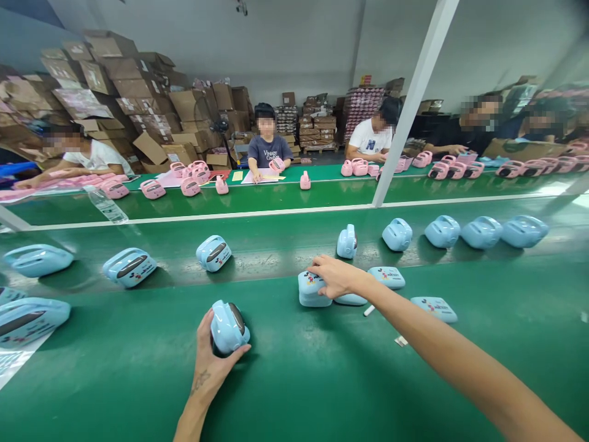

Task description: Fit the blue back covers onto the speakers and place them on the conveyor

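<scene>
My left hand is wrapped round a glossy light-blue handled casing with a dark oval window, low over the green work surface. My right hand stretches across to a small stack of light-blue covers and grips the top cover, its fingers over the edge. Part of that stack is hidden under the hand. Beside it lie another light-blue cover and a printed cover with a cartoon mouse. A further printed cover rests to the right, beyond my forearm.
Blue casings, such as this one, line the green belt ahead. A large blue casing sits at left on white paper. A white post rises beyond. Across from me, several people work among pink casings. Cartons are piled behind.
</scene>
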The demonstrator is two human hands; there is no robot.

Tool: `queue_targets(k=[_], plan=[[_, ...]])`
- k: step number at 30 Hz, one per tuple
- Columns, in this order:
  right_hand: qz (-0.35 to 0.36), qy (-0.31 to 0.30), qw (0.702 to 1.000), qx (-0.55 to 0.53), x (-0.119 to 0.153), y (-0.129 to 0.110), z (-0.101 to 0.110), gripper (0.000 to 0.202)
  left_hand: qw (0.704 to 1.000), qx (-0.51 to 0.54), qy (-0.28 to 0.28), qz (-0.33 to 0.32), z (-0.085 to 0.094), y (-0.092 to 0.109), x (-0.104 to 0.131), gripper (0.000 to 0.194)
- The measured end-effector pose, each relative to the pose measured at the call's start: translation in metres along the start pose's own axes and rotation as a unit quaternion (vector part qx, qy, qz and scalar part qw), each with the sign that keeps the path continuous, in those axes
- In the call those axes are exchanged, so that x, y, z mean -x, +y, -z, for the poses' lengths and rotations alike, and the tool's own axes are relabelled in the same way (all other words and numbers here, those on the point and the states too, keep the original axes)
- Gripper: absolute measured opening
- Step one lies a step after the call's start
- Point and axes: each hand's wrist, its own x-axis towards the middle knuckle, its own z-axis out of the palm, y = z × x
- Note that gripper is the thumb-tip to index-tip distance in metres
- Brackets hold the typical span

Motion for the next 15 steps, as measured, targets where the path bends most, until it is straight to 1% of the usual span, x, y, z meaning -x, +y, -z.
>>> queue_targets(k=[3,6,8,10,11,12,13,14,15], plan=[[-0.002,-0.005,1.000,0.003,-0.001,0.000,0.000,0.043,0.999,0.025,-0.027,0.018,-0.002,-0.004,0.003,0.105],[-0.004,-0.007,1.000,0.007,0.000,-0.002,-0.002,0.048,0.999,0.026,-0.028,0.031,-0.003,-0.005,0.005,0.105],[-0.007,-0.006,1.000,0.007,0.003,-0.004,-0.004,0.056,0.999,0.021,-0.033,0.022,0.000,-0.002,0.004,0.104],[-0.016,-0.002,1.000,0.002,0.005,-0.003,-0.006,0.061,0.999,0.002,-0.032,-0.010,0.007,0.007,0.003,0.104],[-0.021,0.000,1.000,-0.002,0.006,-0.002,-0.007,0.063,0.999,-0.014,-0.014,-0.039,0.011,0.014,0.003,0.104],[-0.026,0.004,1.000,-0.009,0.007,-0.001,-0.009,0.066,0.997,-0.028,0.017,-0.075,0.014,0.024,0.004,0.103],[-0.030,0.009,0.999,-0.018,0.007,0.001,-0.010,0.068,0.990,-0.041,0.061,-0.119,0.015,0.035,0.004,0.100],[-0.032,0.014,0.999,-0.029,0.008,0.002,-0.012,0.069,0.979,-0.042,0.112,-0.164,0.014,0.048,0.005,0.095],[-0.033,0.021,0.998,-0.041,0.008,0.004,-0.013,0.070,0.968,-0.023,0.145,-0.206,0.009,0.062,0.005,0.093]])
